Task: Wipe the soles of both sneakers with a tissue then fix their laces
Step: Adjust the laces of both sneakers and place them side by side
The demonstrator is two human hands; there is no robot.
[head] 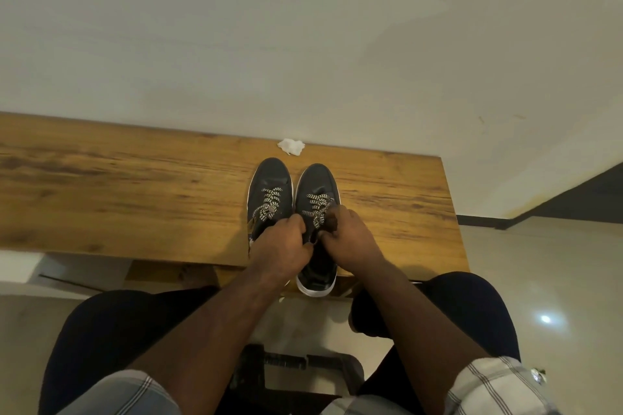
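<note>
On the bench (135, 185), both forearms reach forward to the right sneaker (317, 199). Left hand (281, 242) and right hand (350, 236) have curled fingers and pinch its laces (317, 207) over the tongue. Left sneaker (271, 189) stands just beside it, touching. Tissue (291, 146) lies beyond the toes, near the wall.

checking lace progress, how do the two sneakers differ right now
The hands work the laces of the right sneaker; the left sneaker lies mostly free, only its heel end under the left hand. The right sneaker's heel overhangs the table edge and sits nearer. Both are dark, white-soled, with chequered laces, toes towards the wall.
</note>
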